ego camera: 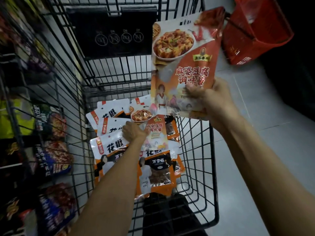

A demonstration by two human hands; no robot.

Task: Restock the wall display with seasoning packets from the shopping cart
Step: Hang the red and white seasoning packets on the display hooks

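Note:
My right hand [213, 103] holds a red-and-white mapo tofu seasoning packet [184, 62] upright above the black wire shopping cart [201, 150], gripping its lower edge. Down inside the cart, my left hand [134, 132] rests on a second mapo tofu packet [153, 132], fingers at its left edge. Whether the fingers have closed on it I cannot tell. Around it lie several white-and-orange peppercorn packets [109, 147], overlapping on the cart floor.
Shelves with dark snack and seasoning bags [52, 159] run along the left, close to the cart's side. A red plastic basket [252, 33] stands on the grey tile floor at the upper right. The cart's folded child seat [115, 31] is at the far end.

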